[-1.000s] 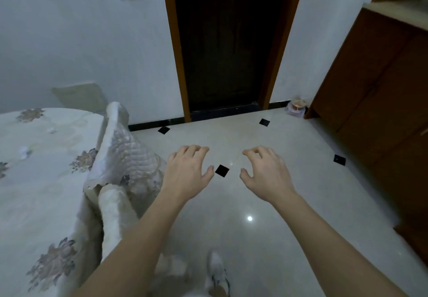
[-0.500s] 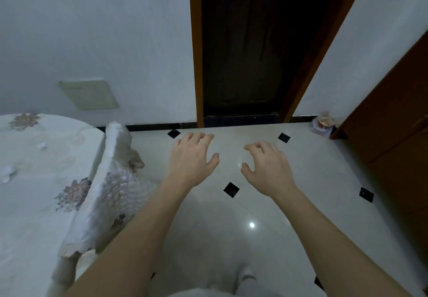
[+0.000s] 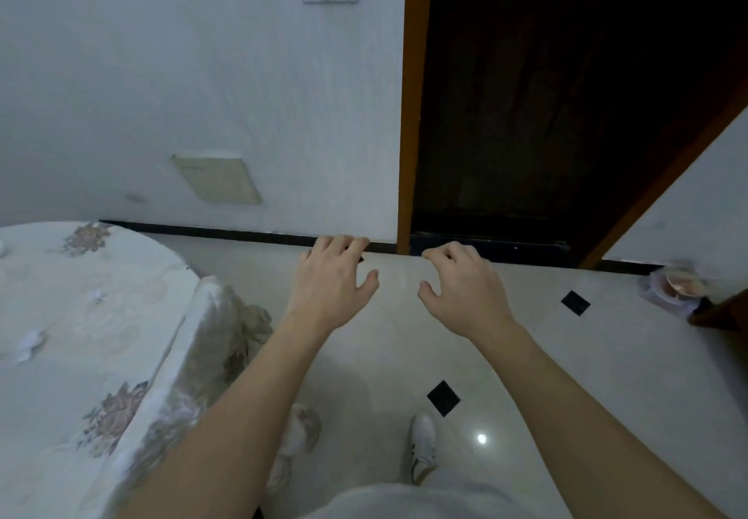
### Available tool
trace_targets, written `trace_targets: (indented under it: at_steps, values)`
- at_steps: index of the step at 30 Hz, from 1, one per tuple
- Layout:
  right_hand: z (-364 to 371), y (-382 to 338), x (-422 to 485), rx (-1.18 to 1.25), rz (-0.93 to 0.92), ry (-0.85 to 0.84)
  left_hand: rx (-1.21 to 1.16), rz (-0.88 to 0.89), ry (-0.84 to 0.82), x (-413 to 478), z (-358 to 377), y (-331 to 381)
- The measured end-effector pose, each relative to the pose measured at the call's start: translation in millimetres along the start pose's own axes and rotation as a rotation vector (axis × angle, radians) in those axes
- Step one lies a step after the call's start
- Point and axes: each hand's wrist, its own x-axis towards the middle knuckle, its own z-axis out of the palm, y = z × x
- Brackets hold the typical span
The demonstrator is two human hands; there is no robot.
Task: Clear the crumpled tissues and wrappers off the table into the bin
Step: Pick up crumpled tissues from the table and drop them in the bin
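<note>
Swung further into view at left, 2 crumpled tissues (image 3: pixel 29 343) lie on the floral-clothed table (image 3: pixel 60 393). Well apart, left hand (image 3: pixel 332 288) and right hand (image 3: pixel 461 294) hover over the floor (image 3: pixel 546 365), fingers loosely spread, holding nothing.

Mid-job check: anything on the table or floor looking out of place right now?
Yes: white crumpled tissue scraps lie scattered on the floral-clothed round table. A clear plastic container sits on the pale tiled floor, right of the dark doorway. The left hand and right hand hold nothing.
</note>
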Motion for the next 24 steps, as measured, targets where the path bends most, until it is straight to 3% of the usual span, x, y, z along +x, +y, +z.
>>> trace_targets:
  at_steps: [9, 24]
  values:
    - [5.8, 16.2, 155.4, 0.046, -0.23, -0.065, 0.083, -0.271, 0.013, 82.6, 6.6, -36.8]
    - [79.0, -88.0, 308.2, 0.094, -0.627, -0.205, 0.149, -0.682, 0.077, 100.3, 4.8, -161.8]
